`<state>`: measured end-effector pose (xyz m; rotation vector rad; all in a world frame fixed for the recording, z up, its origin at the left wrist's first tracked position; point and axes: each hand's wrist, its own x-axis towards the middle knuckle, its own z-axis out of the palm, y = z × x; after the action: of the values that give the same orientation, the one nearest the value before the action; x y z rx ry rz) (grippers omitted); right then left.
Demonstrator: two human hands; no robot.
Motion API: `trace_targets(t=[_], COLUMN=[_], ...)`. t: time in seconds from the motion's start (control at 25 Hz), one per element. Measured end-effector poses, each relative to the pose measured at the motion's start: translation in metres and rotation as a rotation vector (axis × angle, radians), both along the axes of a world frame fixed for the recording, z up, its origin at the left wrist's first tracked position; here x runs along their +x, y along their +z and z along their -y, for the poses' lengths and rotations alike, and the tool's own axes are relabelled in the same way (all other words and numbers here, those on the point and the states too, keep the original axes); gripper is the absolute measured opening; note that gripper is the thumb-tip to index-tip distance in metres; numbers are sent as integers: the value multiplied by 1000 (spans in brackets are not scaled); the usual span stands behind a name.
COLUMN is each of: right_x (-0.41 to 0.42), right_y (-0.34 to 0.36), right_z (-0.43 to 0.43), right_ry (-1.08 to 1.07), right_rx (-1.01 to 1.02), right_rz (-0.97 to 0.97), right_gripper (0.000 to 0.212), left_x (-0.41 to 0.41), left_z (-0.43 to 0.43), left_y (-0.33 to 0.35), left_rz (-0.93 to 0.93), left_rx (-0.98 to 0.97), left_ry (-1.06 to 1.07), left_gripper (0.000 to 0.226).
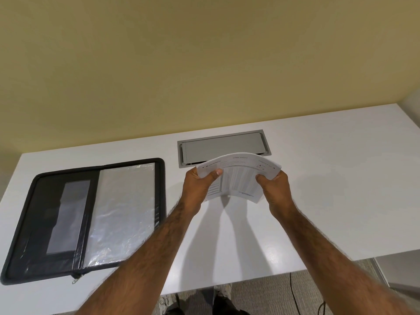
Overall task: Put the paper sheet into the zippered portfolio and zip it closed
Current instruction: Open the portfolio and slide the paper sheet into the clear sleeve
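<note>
A printed white paper sheet (238, 176) is held in the air above the middle of the white table (318, 189), bowed upward between both hands. My left hand (197, 189) grips its left edge, thumb on top. My right hand (276, 192) grips its right edge. The black zippered portfolio (91, 219) lies open and flat on the table to the left, apart from the hands. It shows a clear plastic sleeve on its right half and a dark pocket panel on its left half. Its zipper pull (76, 279) hangs at the front edge.
A grey cable hatch (223, 147) is set flush in the table behind the paper. A yellow wall rises behind the table. Beyond the table's front edge are carpet, a black cable (295, 294) and my shoes.
</note>
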<state>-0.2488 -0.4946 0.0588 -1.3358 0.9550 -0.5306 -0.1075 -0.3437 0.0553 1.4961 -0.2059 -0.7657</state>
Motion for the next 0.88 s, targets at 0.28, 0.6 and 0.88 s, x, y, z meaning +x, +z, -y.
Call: trace_targets(t=[0.28, 0.6, 0.88], right_x=[-5, -8, -12], right_y=[-1, -4, -12], right_z=[3, 5, 4], right_ry=[-21, 14, 44], right_rx=[-11, -3, -9], right_rz=[-12, -22, -99], right_gripper=[47, 44, 45], left_x=[-1, 0, -1], left_z=[2, 1, -1], left_y=[3, -6, -17], left_rz=[12, 37, 41], left_rx=[26, 23, 68], left_ry=[-50, -69, -57], left_gripper=[28, 25, 29])
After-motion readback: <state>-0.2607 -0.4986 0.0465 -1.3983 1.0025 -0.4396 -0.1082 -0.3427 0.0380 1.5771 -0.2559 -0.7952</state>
